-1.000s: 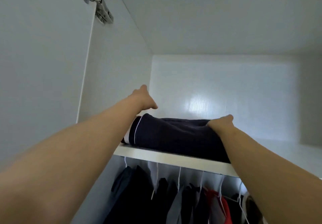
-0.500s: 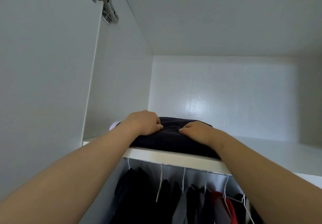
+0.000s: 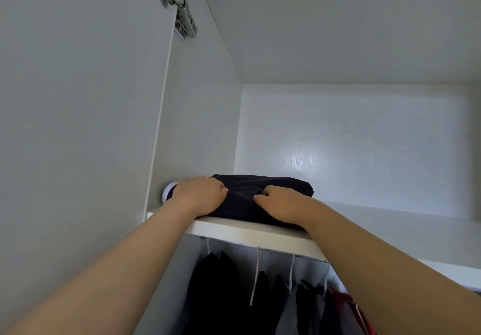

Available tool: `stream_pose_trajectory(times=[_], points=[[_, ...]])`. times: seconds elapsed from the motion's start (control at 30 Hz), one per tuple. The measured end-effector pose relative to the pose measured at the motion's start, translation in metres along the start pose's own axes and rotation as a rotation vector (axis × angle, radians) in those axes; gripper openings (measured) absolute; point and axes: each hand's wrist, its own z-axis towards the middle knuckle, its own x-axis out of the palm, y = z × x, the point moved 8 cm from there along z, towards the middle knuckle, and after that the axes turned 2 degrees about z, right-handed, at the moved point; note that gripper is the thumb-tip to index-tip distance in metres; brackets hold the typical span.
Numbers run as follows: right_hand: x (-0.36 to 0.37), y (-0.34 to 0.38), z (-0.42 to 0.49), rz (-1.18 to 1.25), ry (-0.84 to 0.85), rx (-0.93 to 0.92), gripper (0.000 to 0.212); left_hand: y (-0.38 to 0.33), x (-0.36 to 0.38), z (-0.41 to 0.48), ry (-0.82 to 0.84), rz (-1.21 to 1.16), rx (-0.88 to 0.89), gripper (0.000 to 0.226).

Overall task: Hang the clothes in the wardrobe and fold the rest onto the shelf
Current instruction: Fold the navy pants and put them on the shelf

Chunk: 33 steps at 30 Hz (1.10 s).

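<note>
The folded dark garment (image 3: 263,196) lies on the white shelf (image 3: 247,233), at its left end, close to the side wall of the wardrobe. A white edge (image 3: 167,191) of it shows at the left, just behind the left hand (image 3: 200,195). Both hands are on top of the garment. The left hand rests on its left part and the right hand (image 3: 282,204) on its front middle, near each other but apart. The fingers of both are bent down onto the cloth; I cannot tell if they pinch it or only press it. Under the shelf, dark clothes (image 3: 221,290) and one red piece (image 3: 347,300) hang on white hangers (image 3: 256,277). A metal hinge (image 3: 179,9) sits at the top of the open door (image 3: 78,100).
</note>
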Motion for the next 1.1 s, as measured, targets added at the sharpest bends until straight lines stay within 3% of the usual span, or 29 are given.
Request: stream_pose_trajectory(times=[0.17, 0.4, 0.67, 0.87, 1.1], points=[[0.016, 0.009, 0.021, -0.076, 0.085, 0.055, 0.047, 0.019, 0.003, 0.012, -0.016, 0.034, -0.087, 0.038], [0.015, 0.001, 0.026, -0.018, 0.059, 0.075, 0.05, 0.019, 0.007, 0.009, 0.037, 0.025, -0.087, 0.043], [0.004, 0.006, 0.0, 0.021, -0.086, 0.008, 0.031, 0.016, 0.004, -0.018, 0.017, -0.043, -0.099, 0.042], [-0.008, 0.006, -0.047, 0.012, -0.27, -0.047, 0.025, 0.017, -0.001, -0.057, -0.142, -0.175, -0.166, 0.042], [-0.018, 0.003, -0.09, -0.113, -0.516, -0.081, 0.03, -0.002, -0.01, -0.104, -0.504, -0.304, -0.221, 0.031]])
